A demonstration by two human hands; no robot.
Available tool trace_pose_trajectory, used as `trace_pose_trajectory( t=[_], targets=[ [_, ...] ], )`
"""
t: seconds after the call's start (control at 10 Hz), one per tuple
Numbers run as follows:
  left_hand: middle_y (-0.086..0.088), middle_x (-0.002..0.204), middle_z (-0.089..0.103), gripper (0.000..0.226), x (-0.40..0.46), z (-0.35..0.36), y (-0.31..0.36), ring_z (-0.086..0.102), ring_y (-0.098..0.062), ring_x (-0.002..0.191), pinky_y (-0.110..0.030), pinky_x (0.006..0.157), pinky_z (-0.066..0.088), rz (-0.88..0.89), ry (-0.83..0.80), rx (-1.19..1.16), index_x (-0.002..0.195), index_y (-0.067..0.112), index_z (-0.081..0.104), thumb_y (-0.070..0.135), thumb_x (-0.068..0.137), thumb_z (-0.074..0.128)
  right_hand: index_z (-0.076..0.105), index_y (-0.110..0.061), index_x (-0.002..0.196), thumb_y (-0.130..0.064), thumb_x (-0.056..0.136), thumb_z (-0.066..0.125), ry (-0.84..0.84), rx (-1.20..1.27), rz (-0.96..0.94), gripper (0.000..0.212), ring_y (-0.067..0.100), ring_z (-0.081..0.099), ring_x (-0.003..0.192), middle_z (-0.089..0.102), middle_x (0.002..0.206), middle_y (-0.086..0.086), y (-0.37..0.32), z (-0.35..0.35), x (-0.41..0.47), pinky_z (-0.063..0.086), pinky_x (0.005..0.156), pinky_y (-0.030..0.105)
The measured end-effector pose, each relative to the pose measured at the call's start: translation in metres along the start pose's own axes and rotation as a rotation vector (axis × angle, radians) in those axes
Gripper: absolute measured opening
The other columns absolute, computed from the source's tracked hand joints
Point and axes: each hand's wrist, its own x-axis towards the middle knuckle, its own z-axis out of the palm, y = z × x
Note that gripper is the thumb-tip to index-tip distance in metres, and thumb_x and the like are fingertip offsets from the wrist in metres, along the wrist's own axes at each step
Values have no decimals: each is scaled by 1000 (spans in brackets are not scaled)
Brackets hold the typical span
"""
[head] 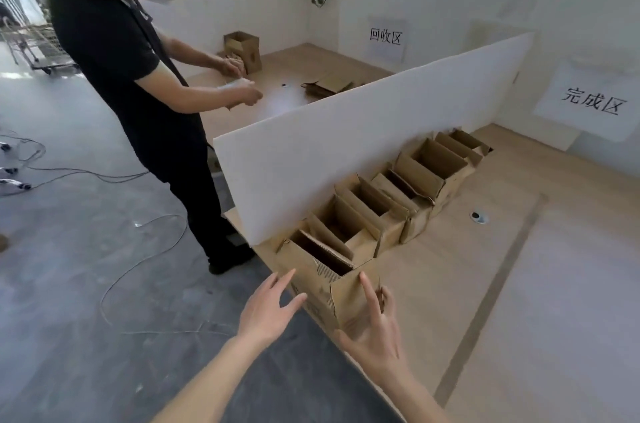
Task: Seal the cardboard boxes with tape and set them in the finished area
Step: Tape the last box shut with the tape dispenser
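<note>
Both hands are spread and hold nothing: left hand [268, 306], right hand [375, 329]. The nearest box [325, 287], low centre at the bench [519, 301] edge, looks empty, light, easily dented; better grasp both side walls.

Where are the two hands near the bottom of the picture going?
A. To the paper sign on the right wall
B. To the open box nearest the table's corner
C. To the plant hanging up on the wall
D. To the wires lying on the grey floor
B: the left hand and right hand are spread open on either side of the nearest open box, at the corner of the table.
</note>
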Motion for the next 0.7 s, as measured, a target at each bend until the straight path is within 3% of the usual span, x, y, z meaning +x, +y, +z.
trace_pose_trajectory(
  t=[0.2, 0.4, 0.5, 0.6, 0.7],
  targets=[
    [8, 165, 19, 69, 53, 15, -15, 33, -16, 145, -43, 114, 37, 58, -57, -156, 150, 59, 14, 78, 88, 39, -1, -63, 148, -45, 74, 85, -2, -11, 44, 114, 24, 25, 146, 11, 161, -5, 8, 26, 31, 33, 114, 38],
    [13, 164, 23, 75, 74, 25, -19, 39, -19, 142, -50, 105, 46, 66, -59, -156, 148, 62, 2, 79, 87, 42, -11, -59, 151, -30, 87, 75, -75, 5, 57, 111, 18, 8, 156, -12, 168, -11, 19, 38, 34, 29, 116, 32],
    [13, 163, 24, 79, 81, 28, -20, 51, -19, 132, -50, 100, 50, 42, -60, -130, 149, 60, -1, 78, 87, 44, -19, -58, 150, -27, 90, 68, -140, -37, 51, 111, 16, 14, 155, -24, 163, -23, 24, 38, 30, 44, 106, 24],
    [12, 165, 21, 82, 85, 33, -21, 43, -19, 140, -50, 102, 49, 19, -60, -89, 152, 56, -2, 75, 88, 46, -24, -58, 148, -32, 90, 63, -186, -90, 45, 108, 14, 23, 152, -23, 163, -27, 26, 32, 27, 54, 95, 28],
    [9, 165, 19, 82, 82, 29, -17, 34, -21, 146, -47, 104, 47, 25, -23, -4, 156, 48, 3, 72, 91, 46, -23, -60, 147, -40, 91, 60, -207, -155, 21, 102, 15, 24, 152, -15, 165, -26, 25, 19, 24, 54, 99, 34]
  ],
)
